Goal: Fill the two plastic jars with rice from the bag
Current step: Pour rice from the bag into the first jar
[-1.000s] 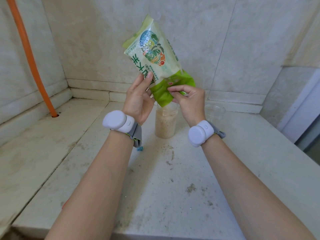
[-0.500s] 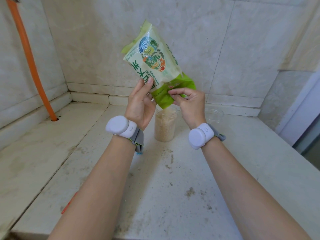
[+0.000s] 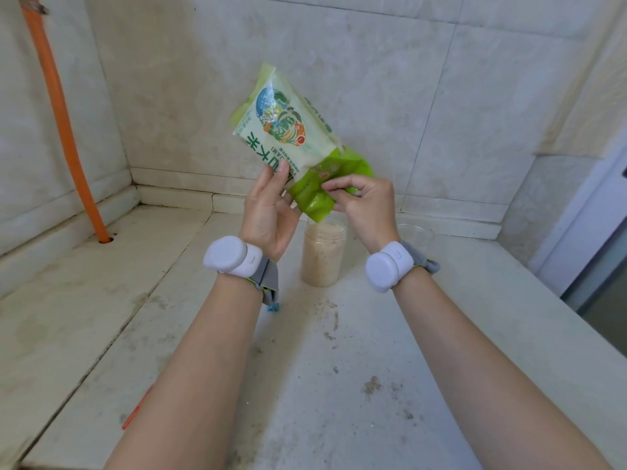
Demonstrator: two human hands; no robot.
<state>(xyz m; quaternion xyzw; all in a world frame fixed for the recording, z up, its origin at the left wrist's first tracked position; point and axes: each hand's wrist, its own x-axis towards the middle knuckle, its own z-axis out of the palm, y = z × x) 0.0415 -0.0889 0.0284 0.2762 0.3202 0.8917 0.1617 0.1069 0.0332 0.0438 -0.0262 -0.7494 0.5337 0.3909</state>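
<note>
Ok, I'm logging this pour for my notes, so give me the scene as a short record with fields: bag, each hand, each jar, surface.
bag: rice bag upended, green mouth down over the near jar
left hand: left hand holds the bag's side
right hand: right hand pinches the bag's green mouth
near jar: rice-filled jar, nearly full, lid off
far jar: clear jar behind the right wrist, looks empty
surface: stained pale counter

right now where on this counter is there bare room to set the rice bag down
Bare counter lies in front of the rice-filled jar, between the forearms, and on the left toward the orange pipe. It is crowded at the back: the filled jar, the clear empty jar, and both hands on the rice bag.
</note>
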